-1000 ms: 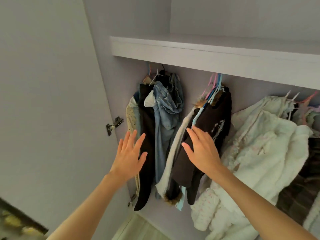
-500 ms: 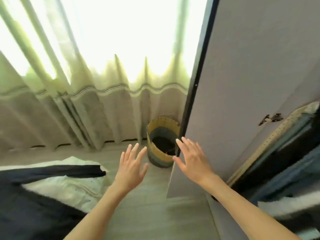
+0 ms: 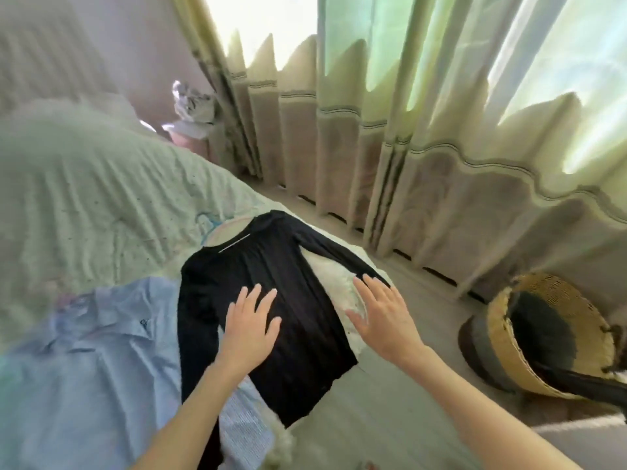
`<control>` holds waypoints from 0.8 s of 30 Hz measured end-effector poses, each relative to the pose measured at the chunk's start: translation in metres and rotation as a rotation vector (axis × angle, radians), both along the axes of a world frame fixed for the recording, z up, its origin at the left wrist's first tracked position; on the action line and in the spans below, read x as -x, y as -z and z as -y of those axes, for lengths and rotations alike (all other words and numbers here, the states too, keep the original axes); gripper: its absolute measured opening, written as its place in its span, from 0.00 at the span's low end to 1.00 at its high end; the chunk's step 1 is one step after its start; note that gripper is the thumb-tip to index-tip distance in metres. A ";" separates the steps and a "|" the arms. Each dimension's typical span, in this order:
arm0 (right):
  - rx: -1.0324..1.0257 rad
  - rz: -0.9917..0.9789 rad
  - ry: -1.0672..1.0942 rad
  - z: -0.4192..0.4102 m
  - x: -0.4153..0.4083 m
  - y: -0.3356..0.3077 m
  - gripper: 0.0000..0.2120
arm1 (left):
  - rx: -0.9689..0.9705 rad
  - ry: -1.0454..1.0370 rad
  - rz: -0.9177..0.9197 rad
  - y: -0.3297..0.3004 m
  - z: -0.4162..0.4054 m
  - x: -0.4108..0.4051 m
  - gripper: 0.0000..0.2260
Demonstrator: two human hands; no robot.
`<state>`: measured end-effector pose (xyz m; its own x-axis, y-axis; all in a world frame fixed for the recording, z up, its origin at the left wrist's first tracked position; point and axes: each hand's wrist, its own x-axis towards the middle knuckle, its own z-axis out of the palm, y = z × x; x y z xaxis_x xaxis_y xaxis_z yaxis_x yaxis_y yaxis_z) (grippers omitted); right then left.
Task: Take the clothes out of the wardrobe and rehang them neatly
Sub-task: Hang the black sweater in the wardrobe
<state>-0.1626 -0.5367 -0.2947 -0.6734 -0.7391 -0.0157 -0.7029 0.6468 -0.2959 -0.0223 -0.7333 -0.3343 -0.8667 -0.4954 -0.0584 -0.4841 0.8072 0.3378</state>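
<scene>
Half a second back my view held the wardrobe door and the window; now it has swung down onto the pale green rumpled bed [image 3: 101, 184], and the round woven straw basket [image 3: 543, 337], which stood ahead of me by the door, sits at my right on the floor. My hands were raised in the air with nothing under them; now both are over clothing.

The black long-sleeved knit top [image 3: 258, 266] lies flat on the bed's near corner. Its long axis runs from the neckline at the far end, toward the striped cream curtain [image 3: 441, 164], to the hem at the near end, which hangs past the mattress edge. One sleeve stretches out to the right, across a white fluffy garment [image 3: 334, 283] that lies beneath. A pale blue plastic hanger [image 3: 207, 225] shows at the collar. A crumpled light blue shirt [image 3: 101, 351] lies just left, touching the top's side.

My left hand [image 3: 249, 329] is open, fingers spread, over the top's middle; whether the palm presses down I cannot tell. My right hand [image 3: 383, 317] is open too, fingers straight, over the white garment beside the sleeve's cuff.
</scene>
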 end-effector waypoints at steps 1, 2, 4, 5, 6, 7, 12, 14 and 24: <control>-0.004 0.001 -0.038 0.018 0.001 0.002 0.28 | -0.001 -0.052 0.007 0.002 0.013 -0.010 0.23; -0.007 0.001 -0.076 0.035 0.002 0.004 0.27 | -0.011 -0.106 0.015 0.006 0.024 -0.020 0.24; -0.017 -0.011 -0.148 0.066 0.007 0.011 0.27 | -0.046 -0.195 0.019 0.013 0.041 -0.034 0.24; -0.028 -0.015 -0.179 0.081 0.011 0.014 0.27 | -0.067 -0.234 0.022 0.017 0.049 -0.038 0.24; -0.037 -0.008 -0.204 0.095 0.017 0.018 0.27 | -0.085 -0.268 0.028 0.021 0.055 -0.041 0.24; -0.043 0.000 -0.218 0.108 0.024 0.022 0.27 | -0.097 -0.295 0.041 0.026 0.060 -0.042 0.24; -0.067 0.045 -0.255 0.185 0.078 0.047 0.28 | -0.156 -0.396 0.127 0.055 0.103 -0.021 0.24; -0.094 0.060 -0.269 0.209 0.097 0.058 0.28 | -0.161 -0.412 0.154 0.064 0.120 -0.012 0.24; -0.293 0.096 -0.352 0.377 0.221 0.160 0.29 | -0.214 -0.513 0.261 0.156 0.255 0.070 0.23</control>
